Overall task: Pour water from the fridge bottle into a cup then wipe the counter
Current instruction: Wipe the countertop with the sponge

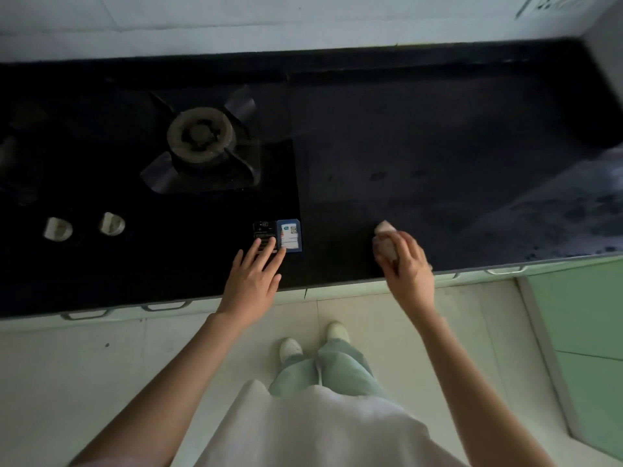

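- Step in hand: wiping, by my reading. No bottle and no cup show in the head view, so the pouring part cannot be checked from here.
- Cloth point(385, 243): one, pale and bunched into a wad. It sits on the dark worktop point(438, 156) near its front edge, at about 4 o'clock from the burner point(201, 136).
- Right hand point(406, 264): one, fingers curled round the cloth and gripping it from the near side, with a pale tip of cloth showing past the fingertips at 11 o'clock.
- Left hand point(253, 278): one, flat and relaxed, fingers straight and spread, holding nothing. The fingertips lie over two small labels point(279, 235) at the hob's front right corner; whether the palm bears weight I cannot tell.
- Hob point(101, 183): one, black glass, set into the worktop at 9 o'clock from the cloth. One burner is in clear view; a second is only hinted at, at the far left edge.
- Knobs point(84, 226): two, pale, side by side at 7 o'clock from the burner.
- Wet or glossy patch point(556, 203): one broad area at 3 o'clock from the cloth; water or window glare, I cannot tell.
- Next move, as a judgement: sweep the cloth outward toward 3 o'clock over that patch, pressing flat and keeping the wad together so it does not slide off the front edge.
- Shoes point(313, 342): two, pale, on the tiled floor point(101, 365) below.
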A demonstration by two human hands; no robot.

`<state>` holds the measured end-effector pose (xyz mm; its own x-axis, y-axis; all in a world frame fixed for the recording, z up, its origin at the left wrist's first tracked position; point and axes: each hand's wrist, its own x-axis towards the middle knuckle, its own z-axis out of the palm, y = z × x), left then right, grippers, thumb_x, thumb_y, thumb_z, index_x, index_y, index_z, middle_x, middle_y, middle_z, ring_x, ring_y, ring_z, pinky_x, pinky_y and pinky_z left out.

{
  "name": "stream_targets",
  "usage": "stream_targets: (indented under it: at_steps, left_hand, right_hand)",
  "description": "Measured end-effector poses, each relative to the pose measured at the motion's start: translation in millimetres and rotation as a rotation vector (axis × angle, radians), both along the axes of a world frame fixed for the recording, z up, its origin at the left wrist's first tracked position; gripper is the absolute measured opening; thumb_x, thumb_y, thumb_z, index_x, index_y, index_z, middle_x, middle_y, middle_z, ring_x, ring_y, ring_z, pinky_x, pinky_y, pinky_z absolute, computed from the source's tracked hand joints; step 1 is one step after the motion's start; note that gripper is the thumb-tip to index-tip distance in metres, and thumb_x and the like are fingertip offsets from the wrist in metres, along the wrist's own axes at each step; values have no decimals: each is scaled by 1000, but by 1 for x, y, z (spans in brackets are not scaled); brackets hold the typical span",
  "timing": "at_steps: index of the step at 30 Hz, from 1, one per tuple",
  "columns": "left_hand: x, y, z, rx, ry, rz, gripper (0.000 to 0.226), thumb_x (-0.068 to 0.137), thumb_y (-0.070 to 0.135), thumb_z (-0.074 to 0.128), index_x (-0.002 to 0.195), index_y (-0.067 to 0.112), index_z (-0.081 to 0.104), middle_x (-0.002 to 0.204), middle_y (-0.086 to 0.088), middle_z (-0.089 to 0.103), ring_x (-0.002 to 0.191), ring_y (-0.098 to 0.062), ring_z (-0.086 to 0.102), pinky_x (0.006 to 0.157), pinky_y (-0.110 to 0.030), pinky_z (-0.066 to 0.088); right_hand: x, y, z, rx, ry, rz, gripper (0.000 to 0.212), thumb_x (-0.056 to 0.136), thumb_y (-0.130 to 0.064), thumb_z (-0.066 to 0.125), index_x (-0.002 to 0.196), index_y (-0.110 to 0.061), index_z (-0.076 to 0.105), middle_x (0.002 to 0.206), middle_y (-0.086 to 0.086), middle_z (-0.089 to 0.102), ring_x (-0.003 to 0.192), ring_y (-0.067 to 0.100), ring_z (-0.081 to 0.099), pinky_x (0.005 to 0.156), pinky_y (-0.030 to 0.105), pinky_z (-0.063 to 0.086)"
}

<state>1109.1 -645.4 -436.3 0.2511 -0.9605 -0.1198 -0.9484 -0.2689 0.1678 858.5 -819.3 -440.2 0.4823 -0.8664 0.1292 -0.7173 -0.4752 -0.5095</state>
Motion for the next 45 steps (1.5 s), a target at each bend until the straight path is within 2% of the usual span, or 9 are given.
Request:
stream_targets:
  at_steps: [5, 11, 17, 20, 23, 28, 33, 38, 45]
  left_hand:
    - [0, -1, 0, 18, -19, -4, 57, 87, 23, 68, 139, 13, 48, 146, -14, 45, 133, -39, 42, 101, -58, 38]
    - [1, 1, -5, -26, -49, -6, 55, 89, 23, 64, 140, 13, 47, 146, -14, 44, 134, -39, 40, 103, -57, 37]
    - [0, 3, -9, -76, -14, -6, 51, 92, 23, 60, 141, 13, 47, 146, -14, 44, 135, -38, 39, 104, -58, 36]
    - [0, 4, -10, -73, -10, 7, 49, 95, 32, 37, 140, 14, 49, 145, -13, 46, 134, -38, 41, 103, -58, 37]
    - [-2, 4, -11, -67, -2, 11, 53, 93, 34, 32, 138, 13, 50, 144, -14, 48, 133, -39, 43, 102, -58, 38]
    - [-3, 4, -14, -100, -13, 22, 48, 94, 24, 53, 140, 14, 47, 146, -13, 45, 136, -38, 39, 106, -58, 34]
    - [-3, 4, -11, -76, -1, 26, 55, 89, 23, 63, 141, 15, 47, 146, -13, 45, 136, -38, 39, 107, -58, 33]
    - [-2, 3, -6, -19, 16, 26, 56, 88, 25, 65, 140, 15, 49, 146, -12, 45, 135, -37, 41, 105, -57, 35]
    - [-5, -1, 12, 77, 70, 80, 51, 102, 33, 36, 151, 22, 26, 160, -5, 18, 148, -27, 12, 118, -47, 13]
  right_hand:
    - [19, -80, 10, 69, 41, -251, 44, 90, -29, 60, 131, -25, 46, 132, 3, 49, 114, 31, 52, 76, 47, 52]
    - [87, -64, 11, 20, 70, -11, 47, 86, -22, 65, 130, -14, 50, 131, 10, 52, 113, 35, 53, 78, 50, 54]
    - [33, 16, 4, -44, 24, 292, 46, 87, -29, 66, 131, -25, 51, 135, -3, 51, 116, 23, 54, 70, 38, 53]
    - [-5, -7, 2, -7, 35, 176, 46, 85, -33, 67, 128, -28, 51, 134, -3, 51, 114, 24, 55, 76, 41, 55]
    - [-6, -55, 3, 38, 56, -2, 49, 84, -33, 68, 129, -24, 50, 133, 1, 51, 114, 29, 54, 76, 41, 54]
    - [52, -77, 11, 70, 50, -108, 51, 87, -28, 66, 134, -24, 47, 134, 3, 49, 114, 31, 52, 79, 44, 51]
    - [91, -13, 9, 17, 35, 114, 50, 80, -23, 73, 126, -16, 56, 129, 8, 55, 106, 32, 58, 71, 42, 54]
    - [64, 42, 9, 28, 12, 274, 45, 84, -29, 69, 125, -28, 53, 130, -6, 53, 110, 21, 56, 69, 34, 51]
    - [11, 16, 28, 20, 54, 266, 41, 82, -32, 72, 120, -26, 59, 116, -5, 61, 96, 24, 62, 62, 35, 54]
